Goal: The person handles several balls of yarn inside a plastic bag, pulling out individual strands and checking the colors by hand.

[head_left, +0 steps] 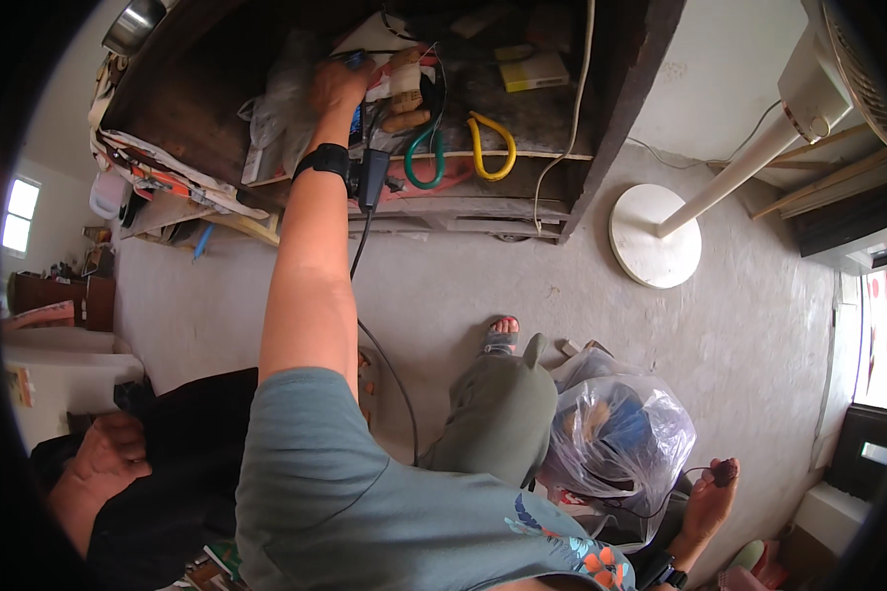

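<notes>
My left hand reaches into a dark wooden cabinet, among clutter on its shelf. Its fingers look bent around something I cannot make out; their tips are partly hidden. Close by are a bundle with a tan roll, clear plastic wrapping, a green loop handle and a yellow loop handle. A black plug-like block with a cable hangs beside my left wrist. Low on the right, my right hand is closed on a small dark red object with a thin dark cord, near a clear plastic bag.
The cabinet's shelf also bears a yellow-and-white box. A white cord hangs down its front. To the right a white fan stand rests on the floor. At left another person's hand rests by black cloth.
</notes>
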`<state>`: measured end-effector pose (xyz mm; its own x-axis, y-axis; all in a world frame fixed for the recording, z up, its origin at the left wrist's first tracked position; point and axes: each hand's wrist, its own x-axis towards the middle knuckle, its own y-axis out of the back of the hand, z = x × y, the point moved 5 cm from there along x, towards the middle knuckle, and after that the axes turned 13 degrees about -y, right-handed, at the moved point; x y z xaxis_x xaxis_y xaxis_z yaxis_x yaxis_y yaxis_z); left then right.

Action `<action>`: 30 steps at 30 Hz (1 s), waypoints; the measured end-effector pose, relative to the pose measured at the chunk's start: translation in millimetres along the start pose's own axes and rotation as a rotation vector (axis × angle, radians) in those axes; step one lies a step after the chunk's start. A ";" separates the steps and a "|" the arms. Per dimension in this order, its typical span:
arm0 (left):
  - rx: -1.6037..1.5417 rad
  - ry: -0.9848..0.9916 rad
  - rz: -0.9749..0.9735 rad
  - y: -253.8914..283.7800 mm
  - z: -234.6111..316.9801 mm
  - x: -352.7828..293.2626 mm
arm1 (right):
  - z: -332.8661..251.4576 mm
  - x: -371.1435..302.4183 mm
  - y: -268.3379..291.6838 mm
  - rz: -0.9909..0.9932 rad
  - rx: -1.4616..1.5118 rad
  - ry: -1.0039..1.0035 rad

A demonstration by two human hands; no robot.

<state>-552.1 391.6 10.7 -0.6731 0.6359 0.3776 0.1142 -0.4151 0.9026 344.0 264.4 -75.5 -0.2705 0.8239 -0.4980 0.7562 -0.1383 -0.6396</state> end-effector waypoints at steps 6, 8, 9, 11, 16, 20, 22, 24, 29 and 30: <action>0.056 0.009 0.091 1.7 2.1 -2.9 | -1.4 -1.1 -3.3 -0.012 0.025 0.005; 0.046 0.005 0.101 -1.5 3.4 -3.8 | -2.1 -1.4 -1.3 -0.023 0.043 -0.003; 0.038 0.007 0.112 -3.2 2.0 -3.9 | -1.7 -2.1 -1.1 -0.020 0.045 -0.001; 0.043 -0.002 0.129 -7.0 -3.6 -2.1 | -1.4 -2.8 -2.8 -0.017 0.046 0.012; 0.028 -0.072 0.157 -14.3 -3.5 -0.3 | -3.2 -3.9 -2.8 -0.013 0.050 0.017; -0.017 -0.063 0.212 -15.2 -31.9 10.4 | -3.8 -0.9 -3.2 -0.029 0.051 0.009; -0.011 -0.071 0.210 -15.5 -35.8 13.0 | -4.4 -0.2 -3.0 -0.037 0.046 0.009; -0.036 -0.061 0.133 -15.4 -20.1 11.5 | -4.7 -2.9 -3.3 -0.030 0.037 0.024; -0.098 -0.107 0.095 -10.1 -35.1 23.0 | -6.1 0.7 4.7 -0.039 0.072 0.023; -0.098 -0.175 0.188 -7.3 -35.2 25.1 | -5.7 1.1 9.2 -0.036 0.077 0.016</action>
<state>-595.6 387.7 6.2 -0.5093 0.6408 0.5745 0.1482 -0.5923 0.7920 354.1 267.1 -78.6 -0.2863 0.8379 -0.4647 0.6979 -0.1500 -0.7003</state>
